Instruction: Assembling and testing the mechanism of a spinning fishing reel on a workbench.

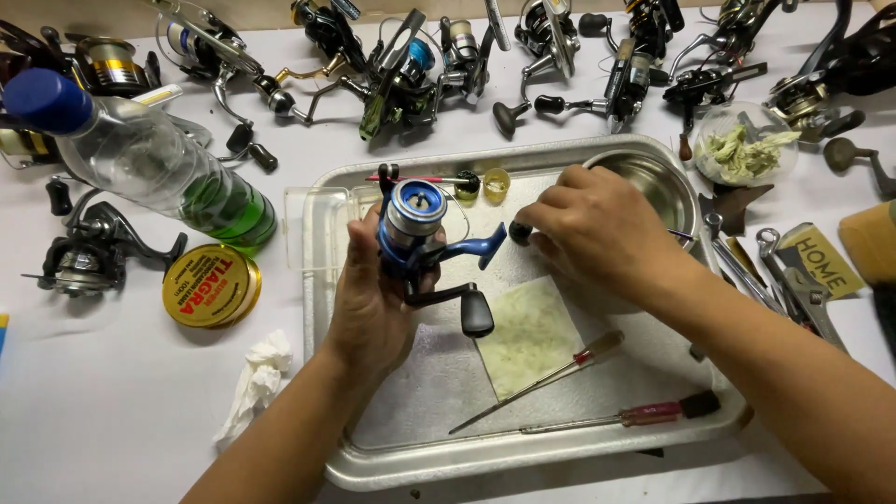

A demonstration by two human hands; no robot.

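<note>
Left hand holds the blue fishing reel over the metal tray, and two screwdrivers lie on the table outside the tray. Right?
Not quite. The head view shows the left hand holding the blue fishing reel over the metal tray, but both screwdrivers lie inside the tray.

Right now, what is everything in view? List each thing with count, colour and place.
metal tray: one, silver, centre of the table
blue fishing reel: one, blue and silver with black knob, over the tray
screwdrivers: two, red-handled, lying in the tray
stained cloth: one, pale green-white, in the tray
steel bowl: one, silver, tray's far right corner
other reels: many, mostly black, along the far edge and left
plastic bottle: one, clear, blue cap, green liquid, left
round tin: one, yellow, left of tray
crumpled tissue: one, white, near left
wrenches: several, silver, right
left hand: its grip holds the blue fishing reel
right hand: fingertips on a small black knob
</note>
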